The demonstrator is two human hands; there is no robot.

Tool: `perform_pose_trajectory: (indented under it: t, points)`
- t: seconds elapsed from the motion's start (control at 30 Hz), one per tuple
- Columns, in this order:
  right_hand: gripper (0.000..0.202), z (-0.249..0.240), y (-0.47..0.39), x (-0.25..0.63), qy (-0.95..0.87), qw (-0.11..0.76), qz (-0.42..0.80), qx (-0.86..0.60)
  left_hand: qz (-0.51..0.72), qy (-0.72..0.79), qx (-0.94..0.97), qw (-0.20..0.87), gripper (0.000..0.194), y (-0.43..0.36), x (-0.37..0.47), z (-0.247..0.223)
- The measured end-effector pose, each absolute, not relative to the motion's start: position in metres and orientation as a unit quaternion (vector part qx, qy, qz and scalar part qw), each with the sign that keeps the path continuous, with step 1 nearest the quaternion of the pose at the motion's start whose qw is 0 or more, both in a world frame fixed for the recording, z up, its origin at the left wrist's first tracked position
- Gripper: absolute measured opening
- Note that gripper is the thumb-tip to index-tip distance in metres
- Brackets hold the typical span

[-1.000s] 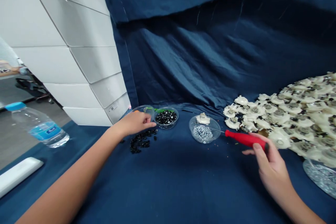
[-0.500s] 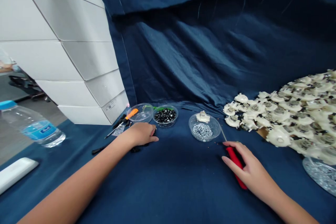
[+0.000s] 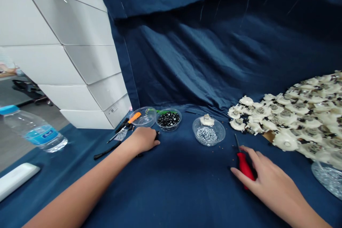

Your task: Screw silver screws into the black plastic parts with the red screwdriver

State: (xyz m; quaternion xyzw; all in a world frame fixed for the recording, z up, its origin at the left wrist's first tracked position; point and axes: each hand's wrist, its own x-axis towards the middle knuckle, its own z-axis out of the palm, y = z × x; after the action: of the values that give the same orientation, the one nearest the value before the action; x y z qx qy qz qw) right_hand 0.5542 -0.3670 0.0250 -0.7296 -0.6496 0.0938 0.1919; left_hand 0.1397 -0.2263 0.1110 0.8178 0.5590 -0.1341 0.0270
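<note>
My left hand [image 3: 144, 139] rests on the blue cloth with curled fingers, in front of a bowl of black parts [image 3: 169, 119]; a small dark piece shows at its fingertips, and what it holds is mostly hidden. On the right, my right hand [image 3: 263, 172] is open, thumb and forefinger apart beside a red-handled screwdriver [image 3: 245, 166] that lies on the cloth with its shaft pointing away. Between the hands sits a clear bowl of silver screws [image 3: 207, 135] with a cream part [image 3: 207, 120] on its far rim.
Cream parts [image 3: 285, 117] are heaped at the right, near another clear container [image 3: 327, 176]. An empty clear bowl [image 3: 146, 117], an orange-handled tool [image 3: 135, 117] and a black strap [image 3: 107, 150] lie left. Further left are white boxes [image 3: 98, 96] and a water bottle [image 3: 40, 131].
My right hand has moved right and slightly nearer, its fingers loosened from the screwdriver, which has turned and shifted right. My left hand has barely moved.
</note>
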Motion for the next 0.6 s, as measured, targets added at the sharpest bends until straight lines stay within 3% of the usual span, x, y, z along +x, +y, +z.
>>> perform_pose_trajectory:
  t: [0.2,0.33,0.5,0.6]
  points:
    - [0.056,0.025,-0.368,0.561,-0.636,0.2,0.139,-0.733,-0.162,0.555,0.816,0.014,0.023,-0.24,0.149,0.119]
    - [0.052,0.029,-0.363,0.566,-0.592,0.311,0.131,-0.732,-0.179,0.564,0.806,0.019,0.021,-0.242,0.15,0.125]
    - [0.063,0.038,-0.364,0.569,-0.494,0.481,0.056,-0.722,-0.193,0.584,0.787,0.039,0.031,-0.239,0.142,0.135]
    - [0.064,0.042,-0.37,0.56,-0.482,0.563,0.012,-0.671,-0.195,0.572,0.795,0.049,0.026,-0.24,0.142,0.136]
